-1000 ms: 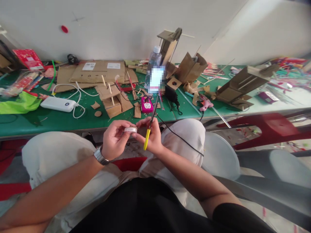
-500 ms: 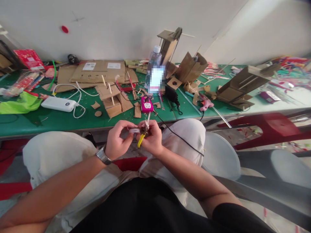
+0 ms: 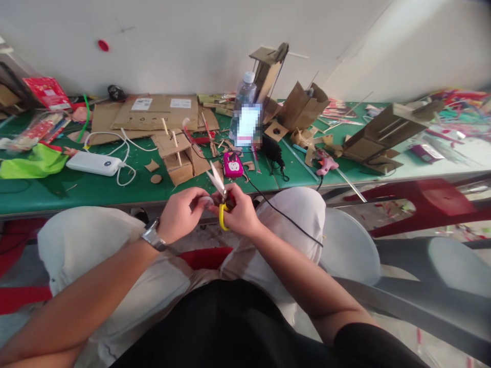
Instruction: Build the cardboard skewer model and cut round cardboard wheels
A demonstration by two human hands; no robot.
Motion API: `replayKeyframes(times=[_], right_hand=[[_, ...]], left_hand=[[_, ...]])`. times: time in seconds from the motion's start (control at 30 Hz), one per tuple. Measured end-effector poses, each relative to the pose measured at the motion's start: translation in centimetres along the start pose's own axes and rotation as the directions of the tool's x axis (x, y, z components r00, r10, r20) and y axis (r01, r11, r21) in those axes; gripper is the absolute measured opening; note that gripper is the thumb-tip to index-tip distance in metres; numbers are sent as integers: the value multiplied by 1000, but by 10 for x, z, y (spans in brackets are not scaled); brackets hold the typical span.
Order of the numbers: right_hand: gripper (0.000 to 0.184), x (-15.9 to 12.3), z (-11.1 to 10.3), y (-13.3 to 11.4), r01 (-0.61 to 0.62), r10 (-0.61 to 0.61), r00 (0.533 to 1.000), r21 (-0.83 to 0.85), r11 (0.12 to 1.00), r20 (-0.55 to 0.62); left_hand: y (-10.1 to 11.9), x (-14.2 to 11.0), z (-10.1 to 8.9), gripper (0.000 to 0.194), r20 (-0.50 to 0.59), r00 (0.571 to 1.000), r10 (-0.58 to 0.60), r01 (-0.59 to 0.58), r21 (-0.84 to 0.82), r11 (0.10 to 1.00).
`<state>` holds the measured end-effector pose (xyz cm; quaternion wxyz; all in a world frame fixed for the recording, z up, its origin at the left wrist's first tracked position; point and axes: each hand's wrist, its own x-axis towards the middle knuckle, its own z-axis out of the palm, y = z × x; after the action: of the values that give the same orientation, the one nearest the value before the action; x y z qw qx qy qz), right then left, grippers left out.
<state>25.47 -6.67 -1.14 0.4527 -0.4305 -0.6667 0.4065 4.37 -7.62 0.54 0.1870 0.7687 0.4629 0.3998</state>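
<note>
Over my lap, just in front of the table's edge, my left hand (image 3: 183, 215) pinches a small, round whitish roll (image 3: 207, 201) between thumb and fingers. It resembles a roll of tape, but the fingers hide part of it. Close beside it, my right hand (image 3: 240, 210) is closed around scissors (image 3: 222, 204) with a yellow handle loop. Their blades point up and to the left, slightly apart, above the roll. Part of the scissors' handle is hidden by my right fingers.
On the green table (image 3: 95, 190) stand a small cardboard structure (image 3: 178, 158) with sticks, a pink power socket (image 3: 232, 164), a white power bank (image 3: 94, 162) and a bottle (image 3: 245, 92). A pink glue gun (image 3: 326, 164) lies right. A black cable (image 3: 282, 213) crosses my right knee.
The scissors have turned in my right hand, so their blades now swing out leftward and show apart. My left hand has shifted slightly left and tilted the roll.
</note>
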Motion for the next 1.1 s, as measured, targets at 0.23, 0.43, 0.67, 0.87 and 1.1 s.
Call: replayKeyframes(times=[0.23,0.43,0.67,0.87,1.1], right_hand=[[58,11,-17,1,4,29,976,150,989,-217],[78,9,2,1,-88,149,983,431,898,-110],[76,3,22,0,-79,161,966,362,929,-204],[71,5,10,3,-60,132,961,285,957,-242],[76,6,12,7,-45,102,983,333,942,-155]], left_hand=[[-18,11,2,34,-100,899,-426,317,-524,791],[-22,16,20,53,17,776,-630,355,-838,415],[0,3,41,56,144,765,-627,401,-869,290],[7,-2,42,54,185,768,-613,432,-856,283],[8,-4,40,56,188,778,-599,448,-835,320]])
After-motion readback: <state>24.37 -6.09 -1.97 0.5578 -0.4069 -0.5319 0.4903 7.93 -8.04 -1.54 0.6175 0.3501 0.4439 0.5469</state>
